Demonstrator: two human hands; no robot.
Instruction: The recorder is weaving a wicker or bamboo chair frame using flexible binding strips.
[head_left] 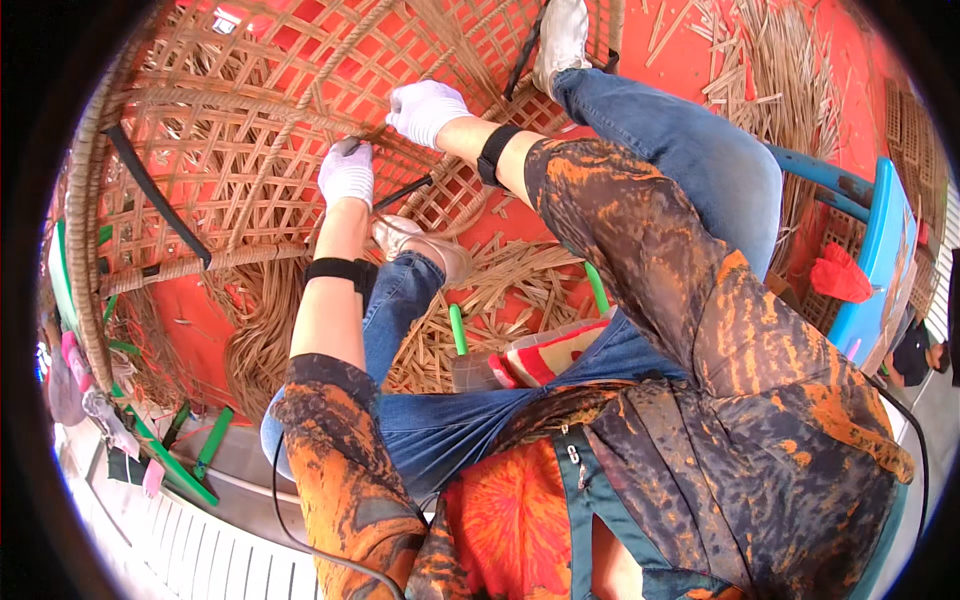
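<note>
In front of me stands a large openwork wicker piece [215, 258], woven from tan strips, with thick rope-like wrapped ribs and rim. My left hand [346, 178], in a white knit glove, is closed at the wicker's near side, and a small dark piece shows at its fingertips. Slightly farther off and to the right, my right hand [425, 110], gloved alike, is curled into a fist against the lattice. Whatever lies inside either set of fingers is too small or hidden to name. A dark rod [403, 192] runs along the wicker just below the hands.
Loose tan strips [255, 345] hang at the left, and cut strips [500, 280] litter the red ground between my legs. A strip bundle [790, 80] lies at the far right. Beside me are a blue chair-like frame [872, 265] and a red cloth [840, 273].
</note>
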